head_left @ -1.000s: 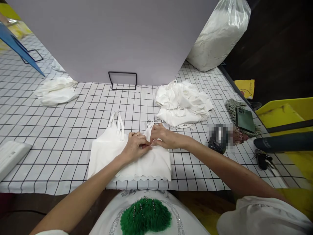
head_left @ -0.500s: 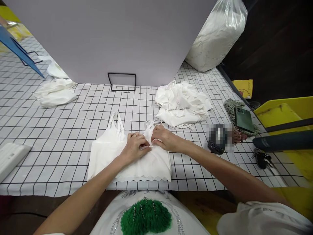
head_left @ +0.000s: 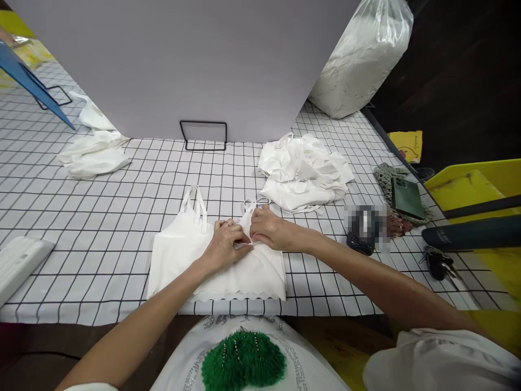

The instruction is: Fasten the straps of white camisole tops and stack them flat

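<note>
A white camisole top (head_left: pixel 175 260) with thin straps lies flat at the table's front edge, its straps pointing away from me and its scalloped hem towards me. My left hand (head_left: pixel 228 243) pinches the fabric near the middle of the neckline. Close beside it, my right hand (head_left: pixel 271 229) is closed on the cloth at the base of the right strap. The fingertips of both hands nearly meet, and the bit of fabric between them is mostly hidden.
A heap of white garments (head_left: pixel 305 171) lies beyond my right hand, and a smaller white pile (head_left: pixel 95 155) sits far left. A grey board (head_left: pixel 195 65) stands behind a black wire stand (head_left: pixel 205 136). At right are a phone (head_left: pixel 407 198), keys (head_left: pixel 439 264) and a stuffed plastic bag (head_left: pixel 362 60).
Almost nothing differs. Both hands keep their grip on the camisole, and my right hand has shifted very slightly left; the whole view has moved a little.
</note>
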`<action>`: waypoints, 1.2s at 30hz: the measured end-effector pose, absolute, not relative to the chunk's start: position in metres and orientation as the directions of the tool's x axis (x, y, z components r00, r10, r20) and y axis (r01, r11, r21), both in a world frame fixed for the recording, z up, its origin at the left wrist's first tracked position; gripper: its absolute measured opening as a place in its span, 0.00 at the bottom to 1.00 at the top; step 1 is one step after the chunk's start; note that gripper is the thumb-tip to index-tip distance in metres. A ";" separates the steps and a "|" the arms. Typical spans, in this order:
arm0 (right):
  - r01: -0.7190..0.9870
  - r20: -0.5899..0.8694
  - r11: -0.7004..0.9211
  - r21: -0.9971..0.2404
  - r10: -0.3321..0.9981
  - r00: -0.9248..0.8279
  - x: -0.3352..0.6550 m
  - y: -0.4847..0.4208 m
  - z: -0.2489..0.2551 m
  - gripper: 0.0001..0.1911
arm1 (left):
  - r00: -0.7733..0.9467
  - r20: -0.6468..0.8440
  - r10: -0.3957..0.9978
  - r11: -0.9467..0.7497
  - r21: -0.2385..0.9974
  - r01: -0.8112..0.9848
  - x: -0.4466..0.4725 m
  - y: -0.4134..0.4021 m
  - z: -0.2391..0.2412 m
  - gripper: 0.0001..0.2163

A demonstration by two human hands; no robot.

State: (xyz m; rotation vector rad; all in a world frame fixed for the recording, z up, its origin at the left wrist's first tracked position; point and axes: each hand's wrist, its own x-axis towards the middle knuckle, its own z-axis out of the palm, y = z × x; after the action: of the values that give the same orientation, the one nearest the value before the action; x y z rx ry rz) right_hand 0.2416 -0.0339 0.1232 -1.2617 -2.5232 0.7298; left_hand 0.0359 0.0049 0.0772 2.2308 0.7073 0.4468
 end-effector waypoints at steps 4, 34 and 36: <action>0.695 -0.043 0.509 -0.507 0.791 -0.610 0.243 -0.034 0.125 0.11 | 0.791 0.086 0.606 -0.566 0.745 0.352 0.036 0.005 0.077 0.06; 0.800 0.008 0.432 -0.417 0.882 -0.472 0.265 0.051 0.164 0.23 | 0.774 0.064 0.630 -0.577 0.706 0.411 0.039 0.003 0.078 0.04; 0.821 0.033 0.453 -0.346 0.881 -0.472 0.267 0.058 0.164 0.23 | 0.774 0.063 0.630 -0.575 0.708 0.411 0.038 0.003 0.076 0.04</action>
State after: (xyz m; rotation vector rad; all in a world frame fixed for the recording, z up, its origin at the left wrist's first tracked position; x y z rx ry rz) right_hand 0.2673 0.0575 0.1643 -1.4834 -2.4947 0.4204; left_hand 0.0383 0.0030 0.0762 2.2610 0.7705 0.4031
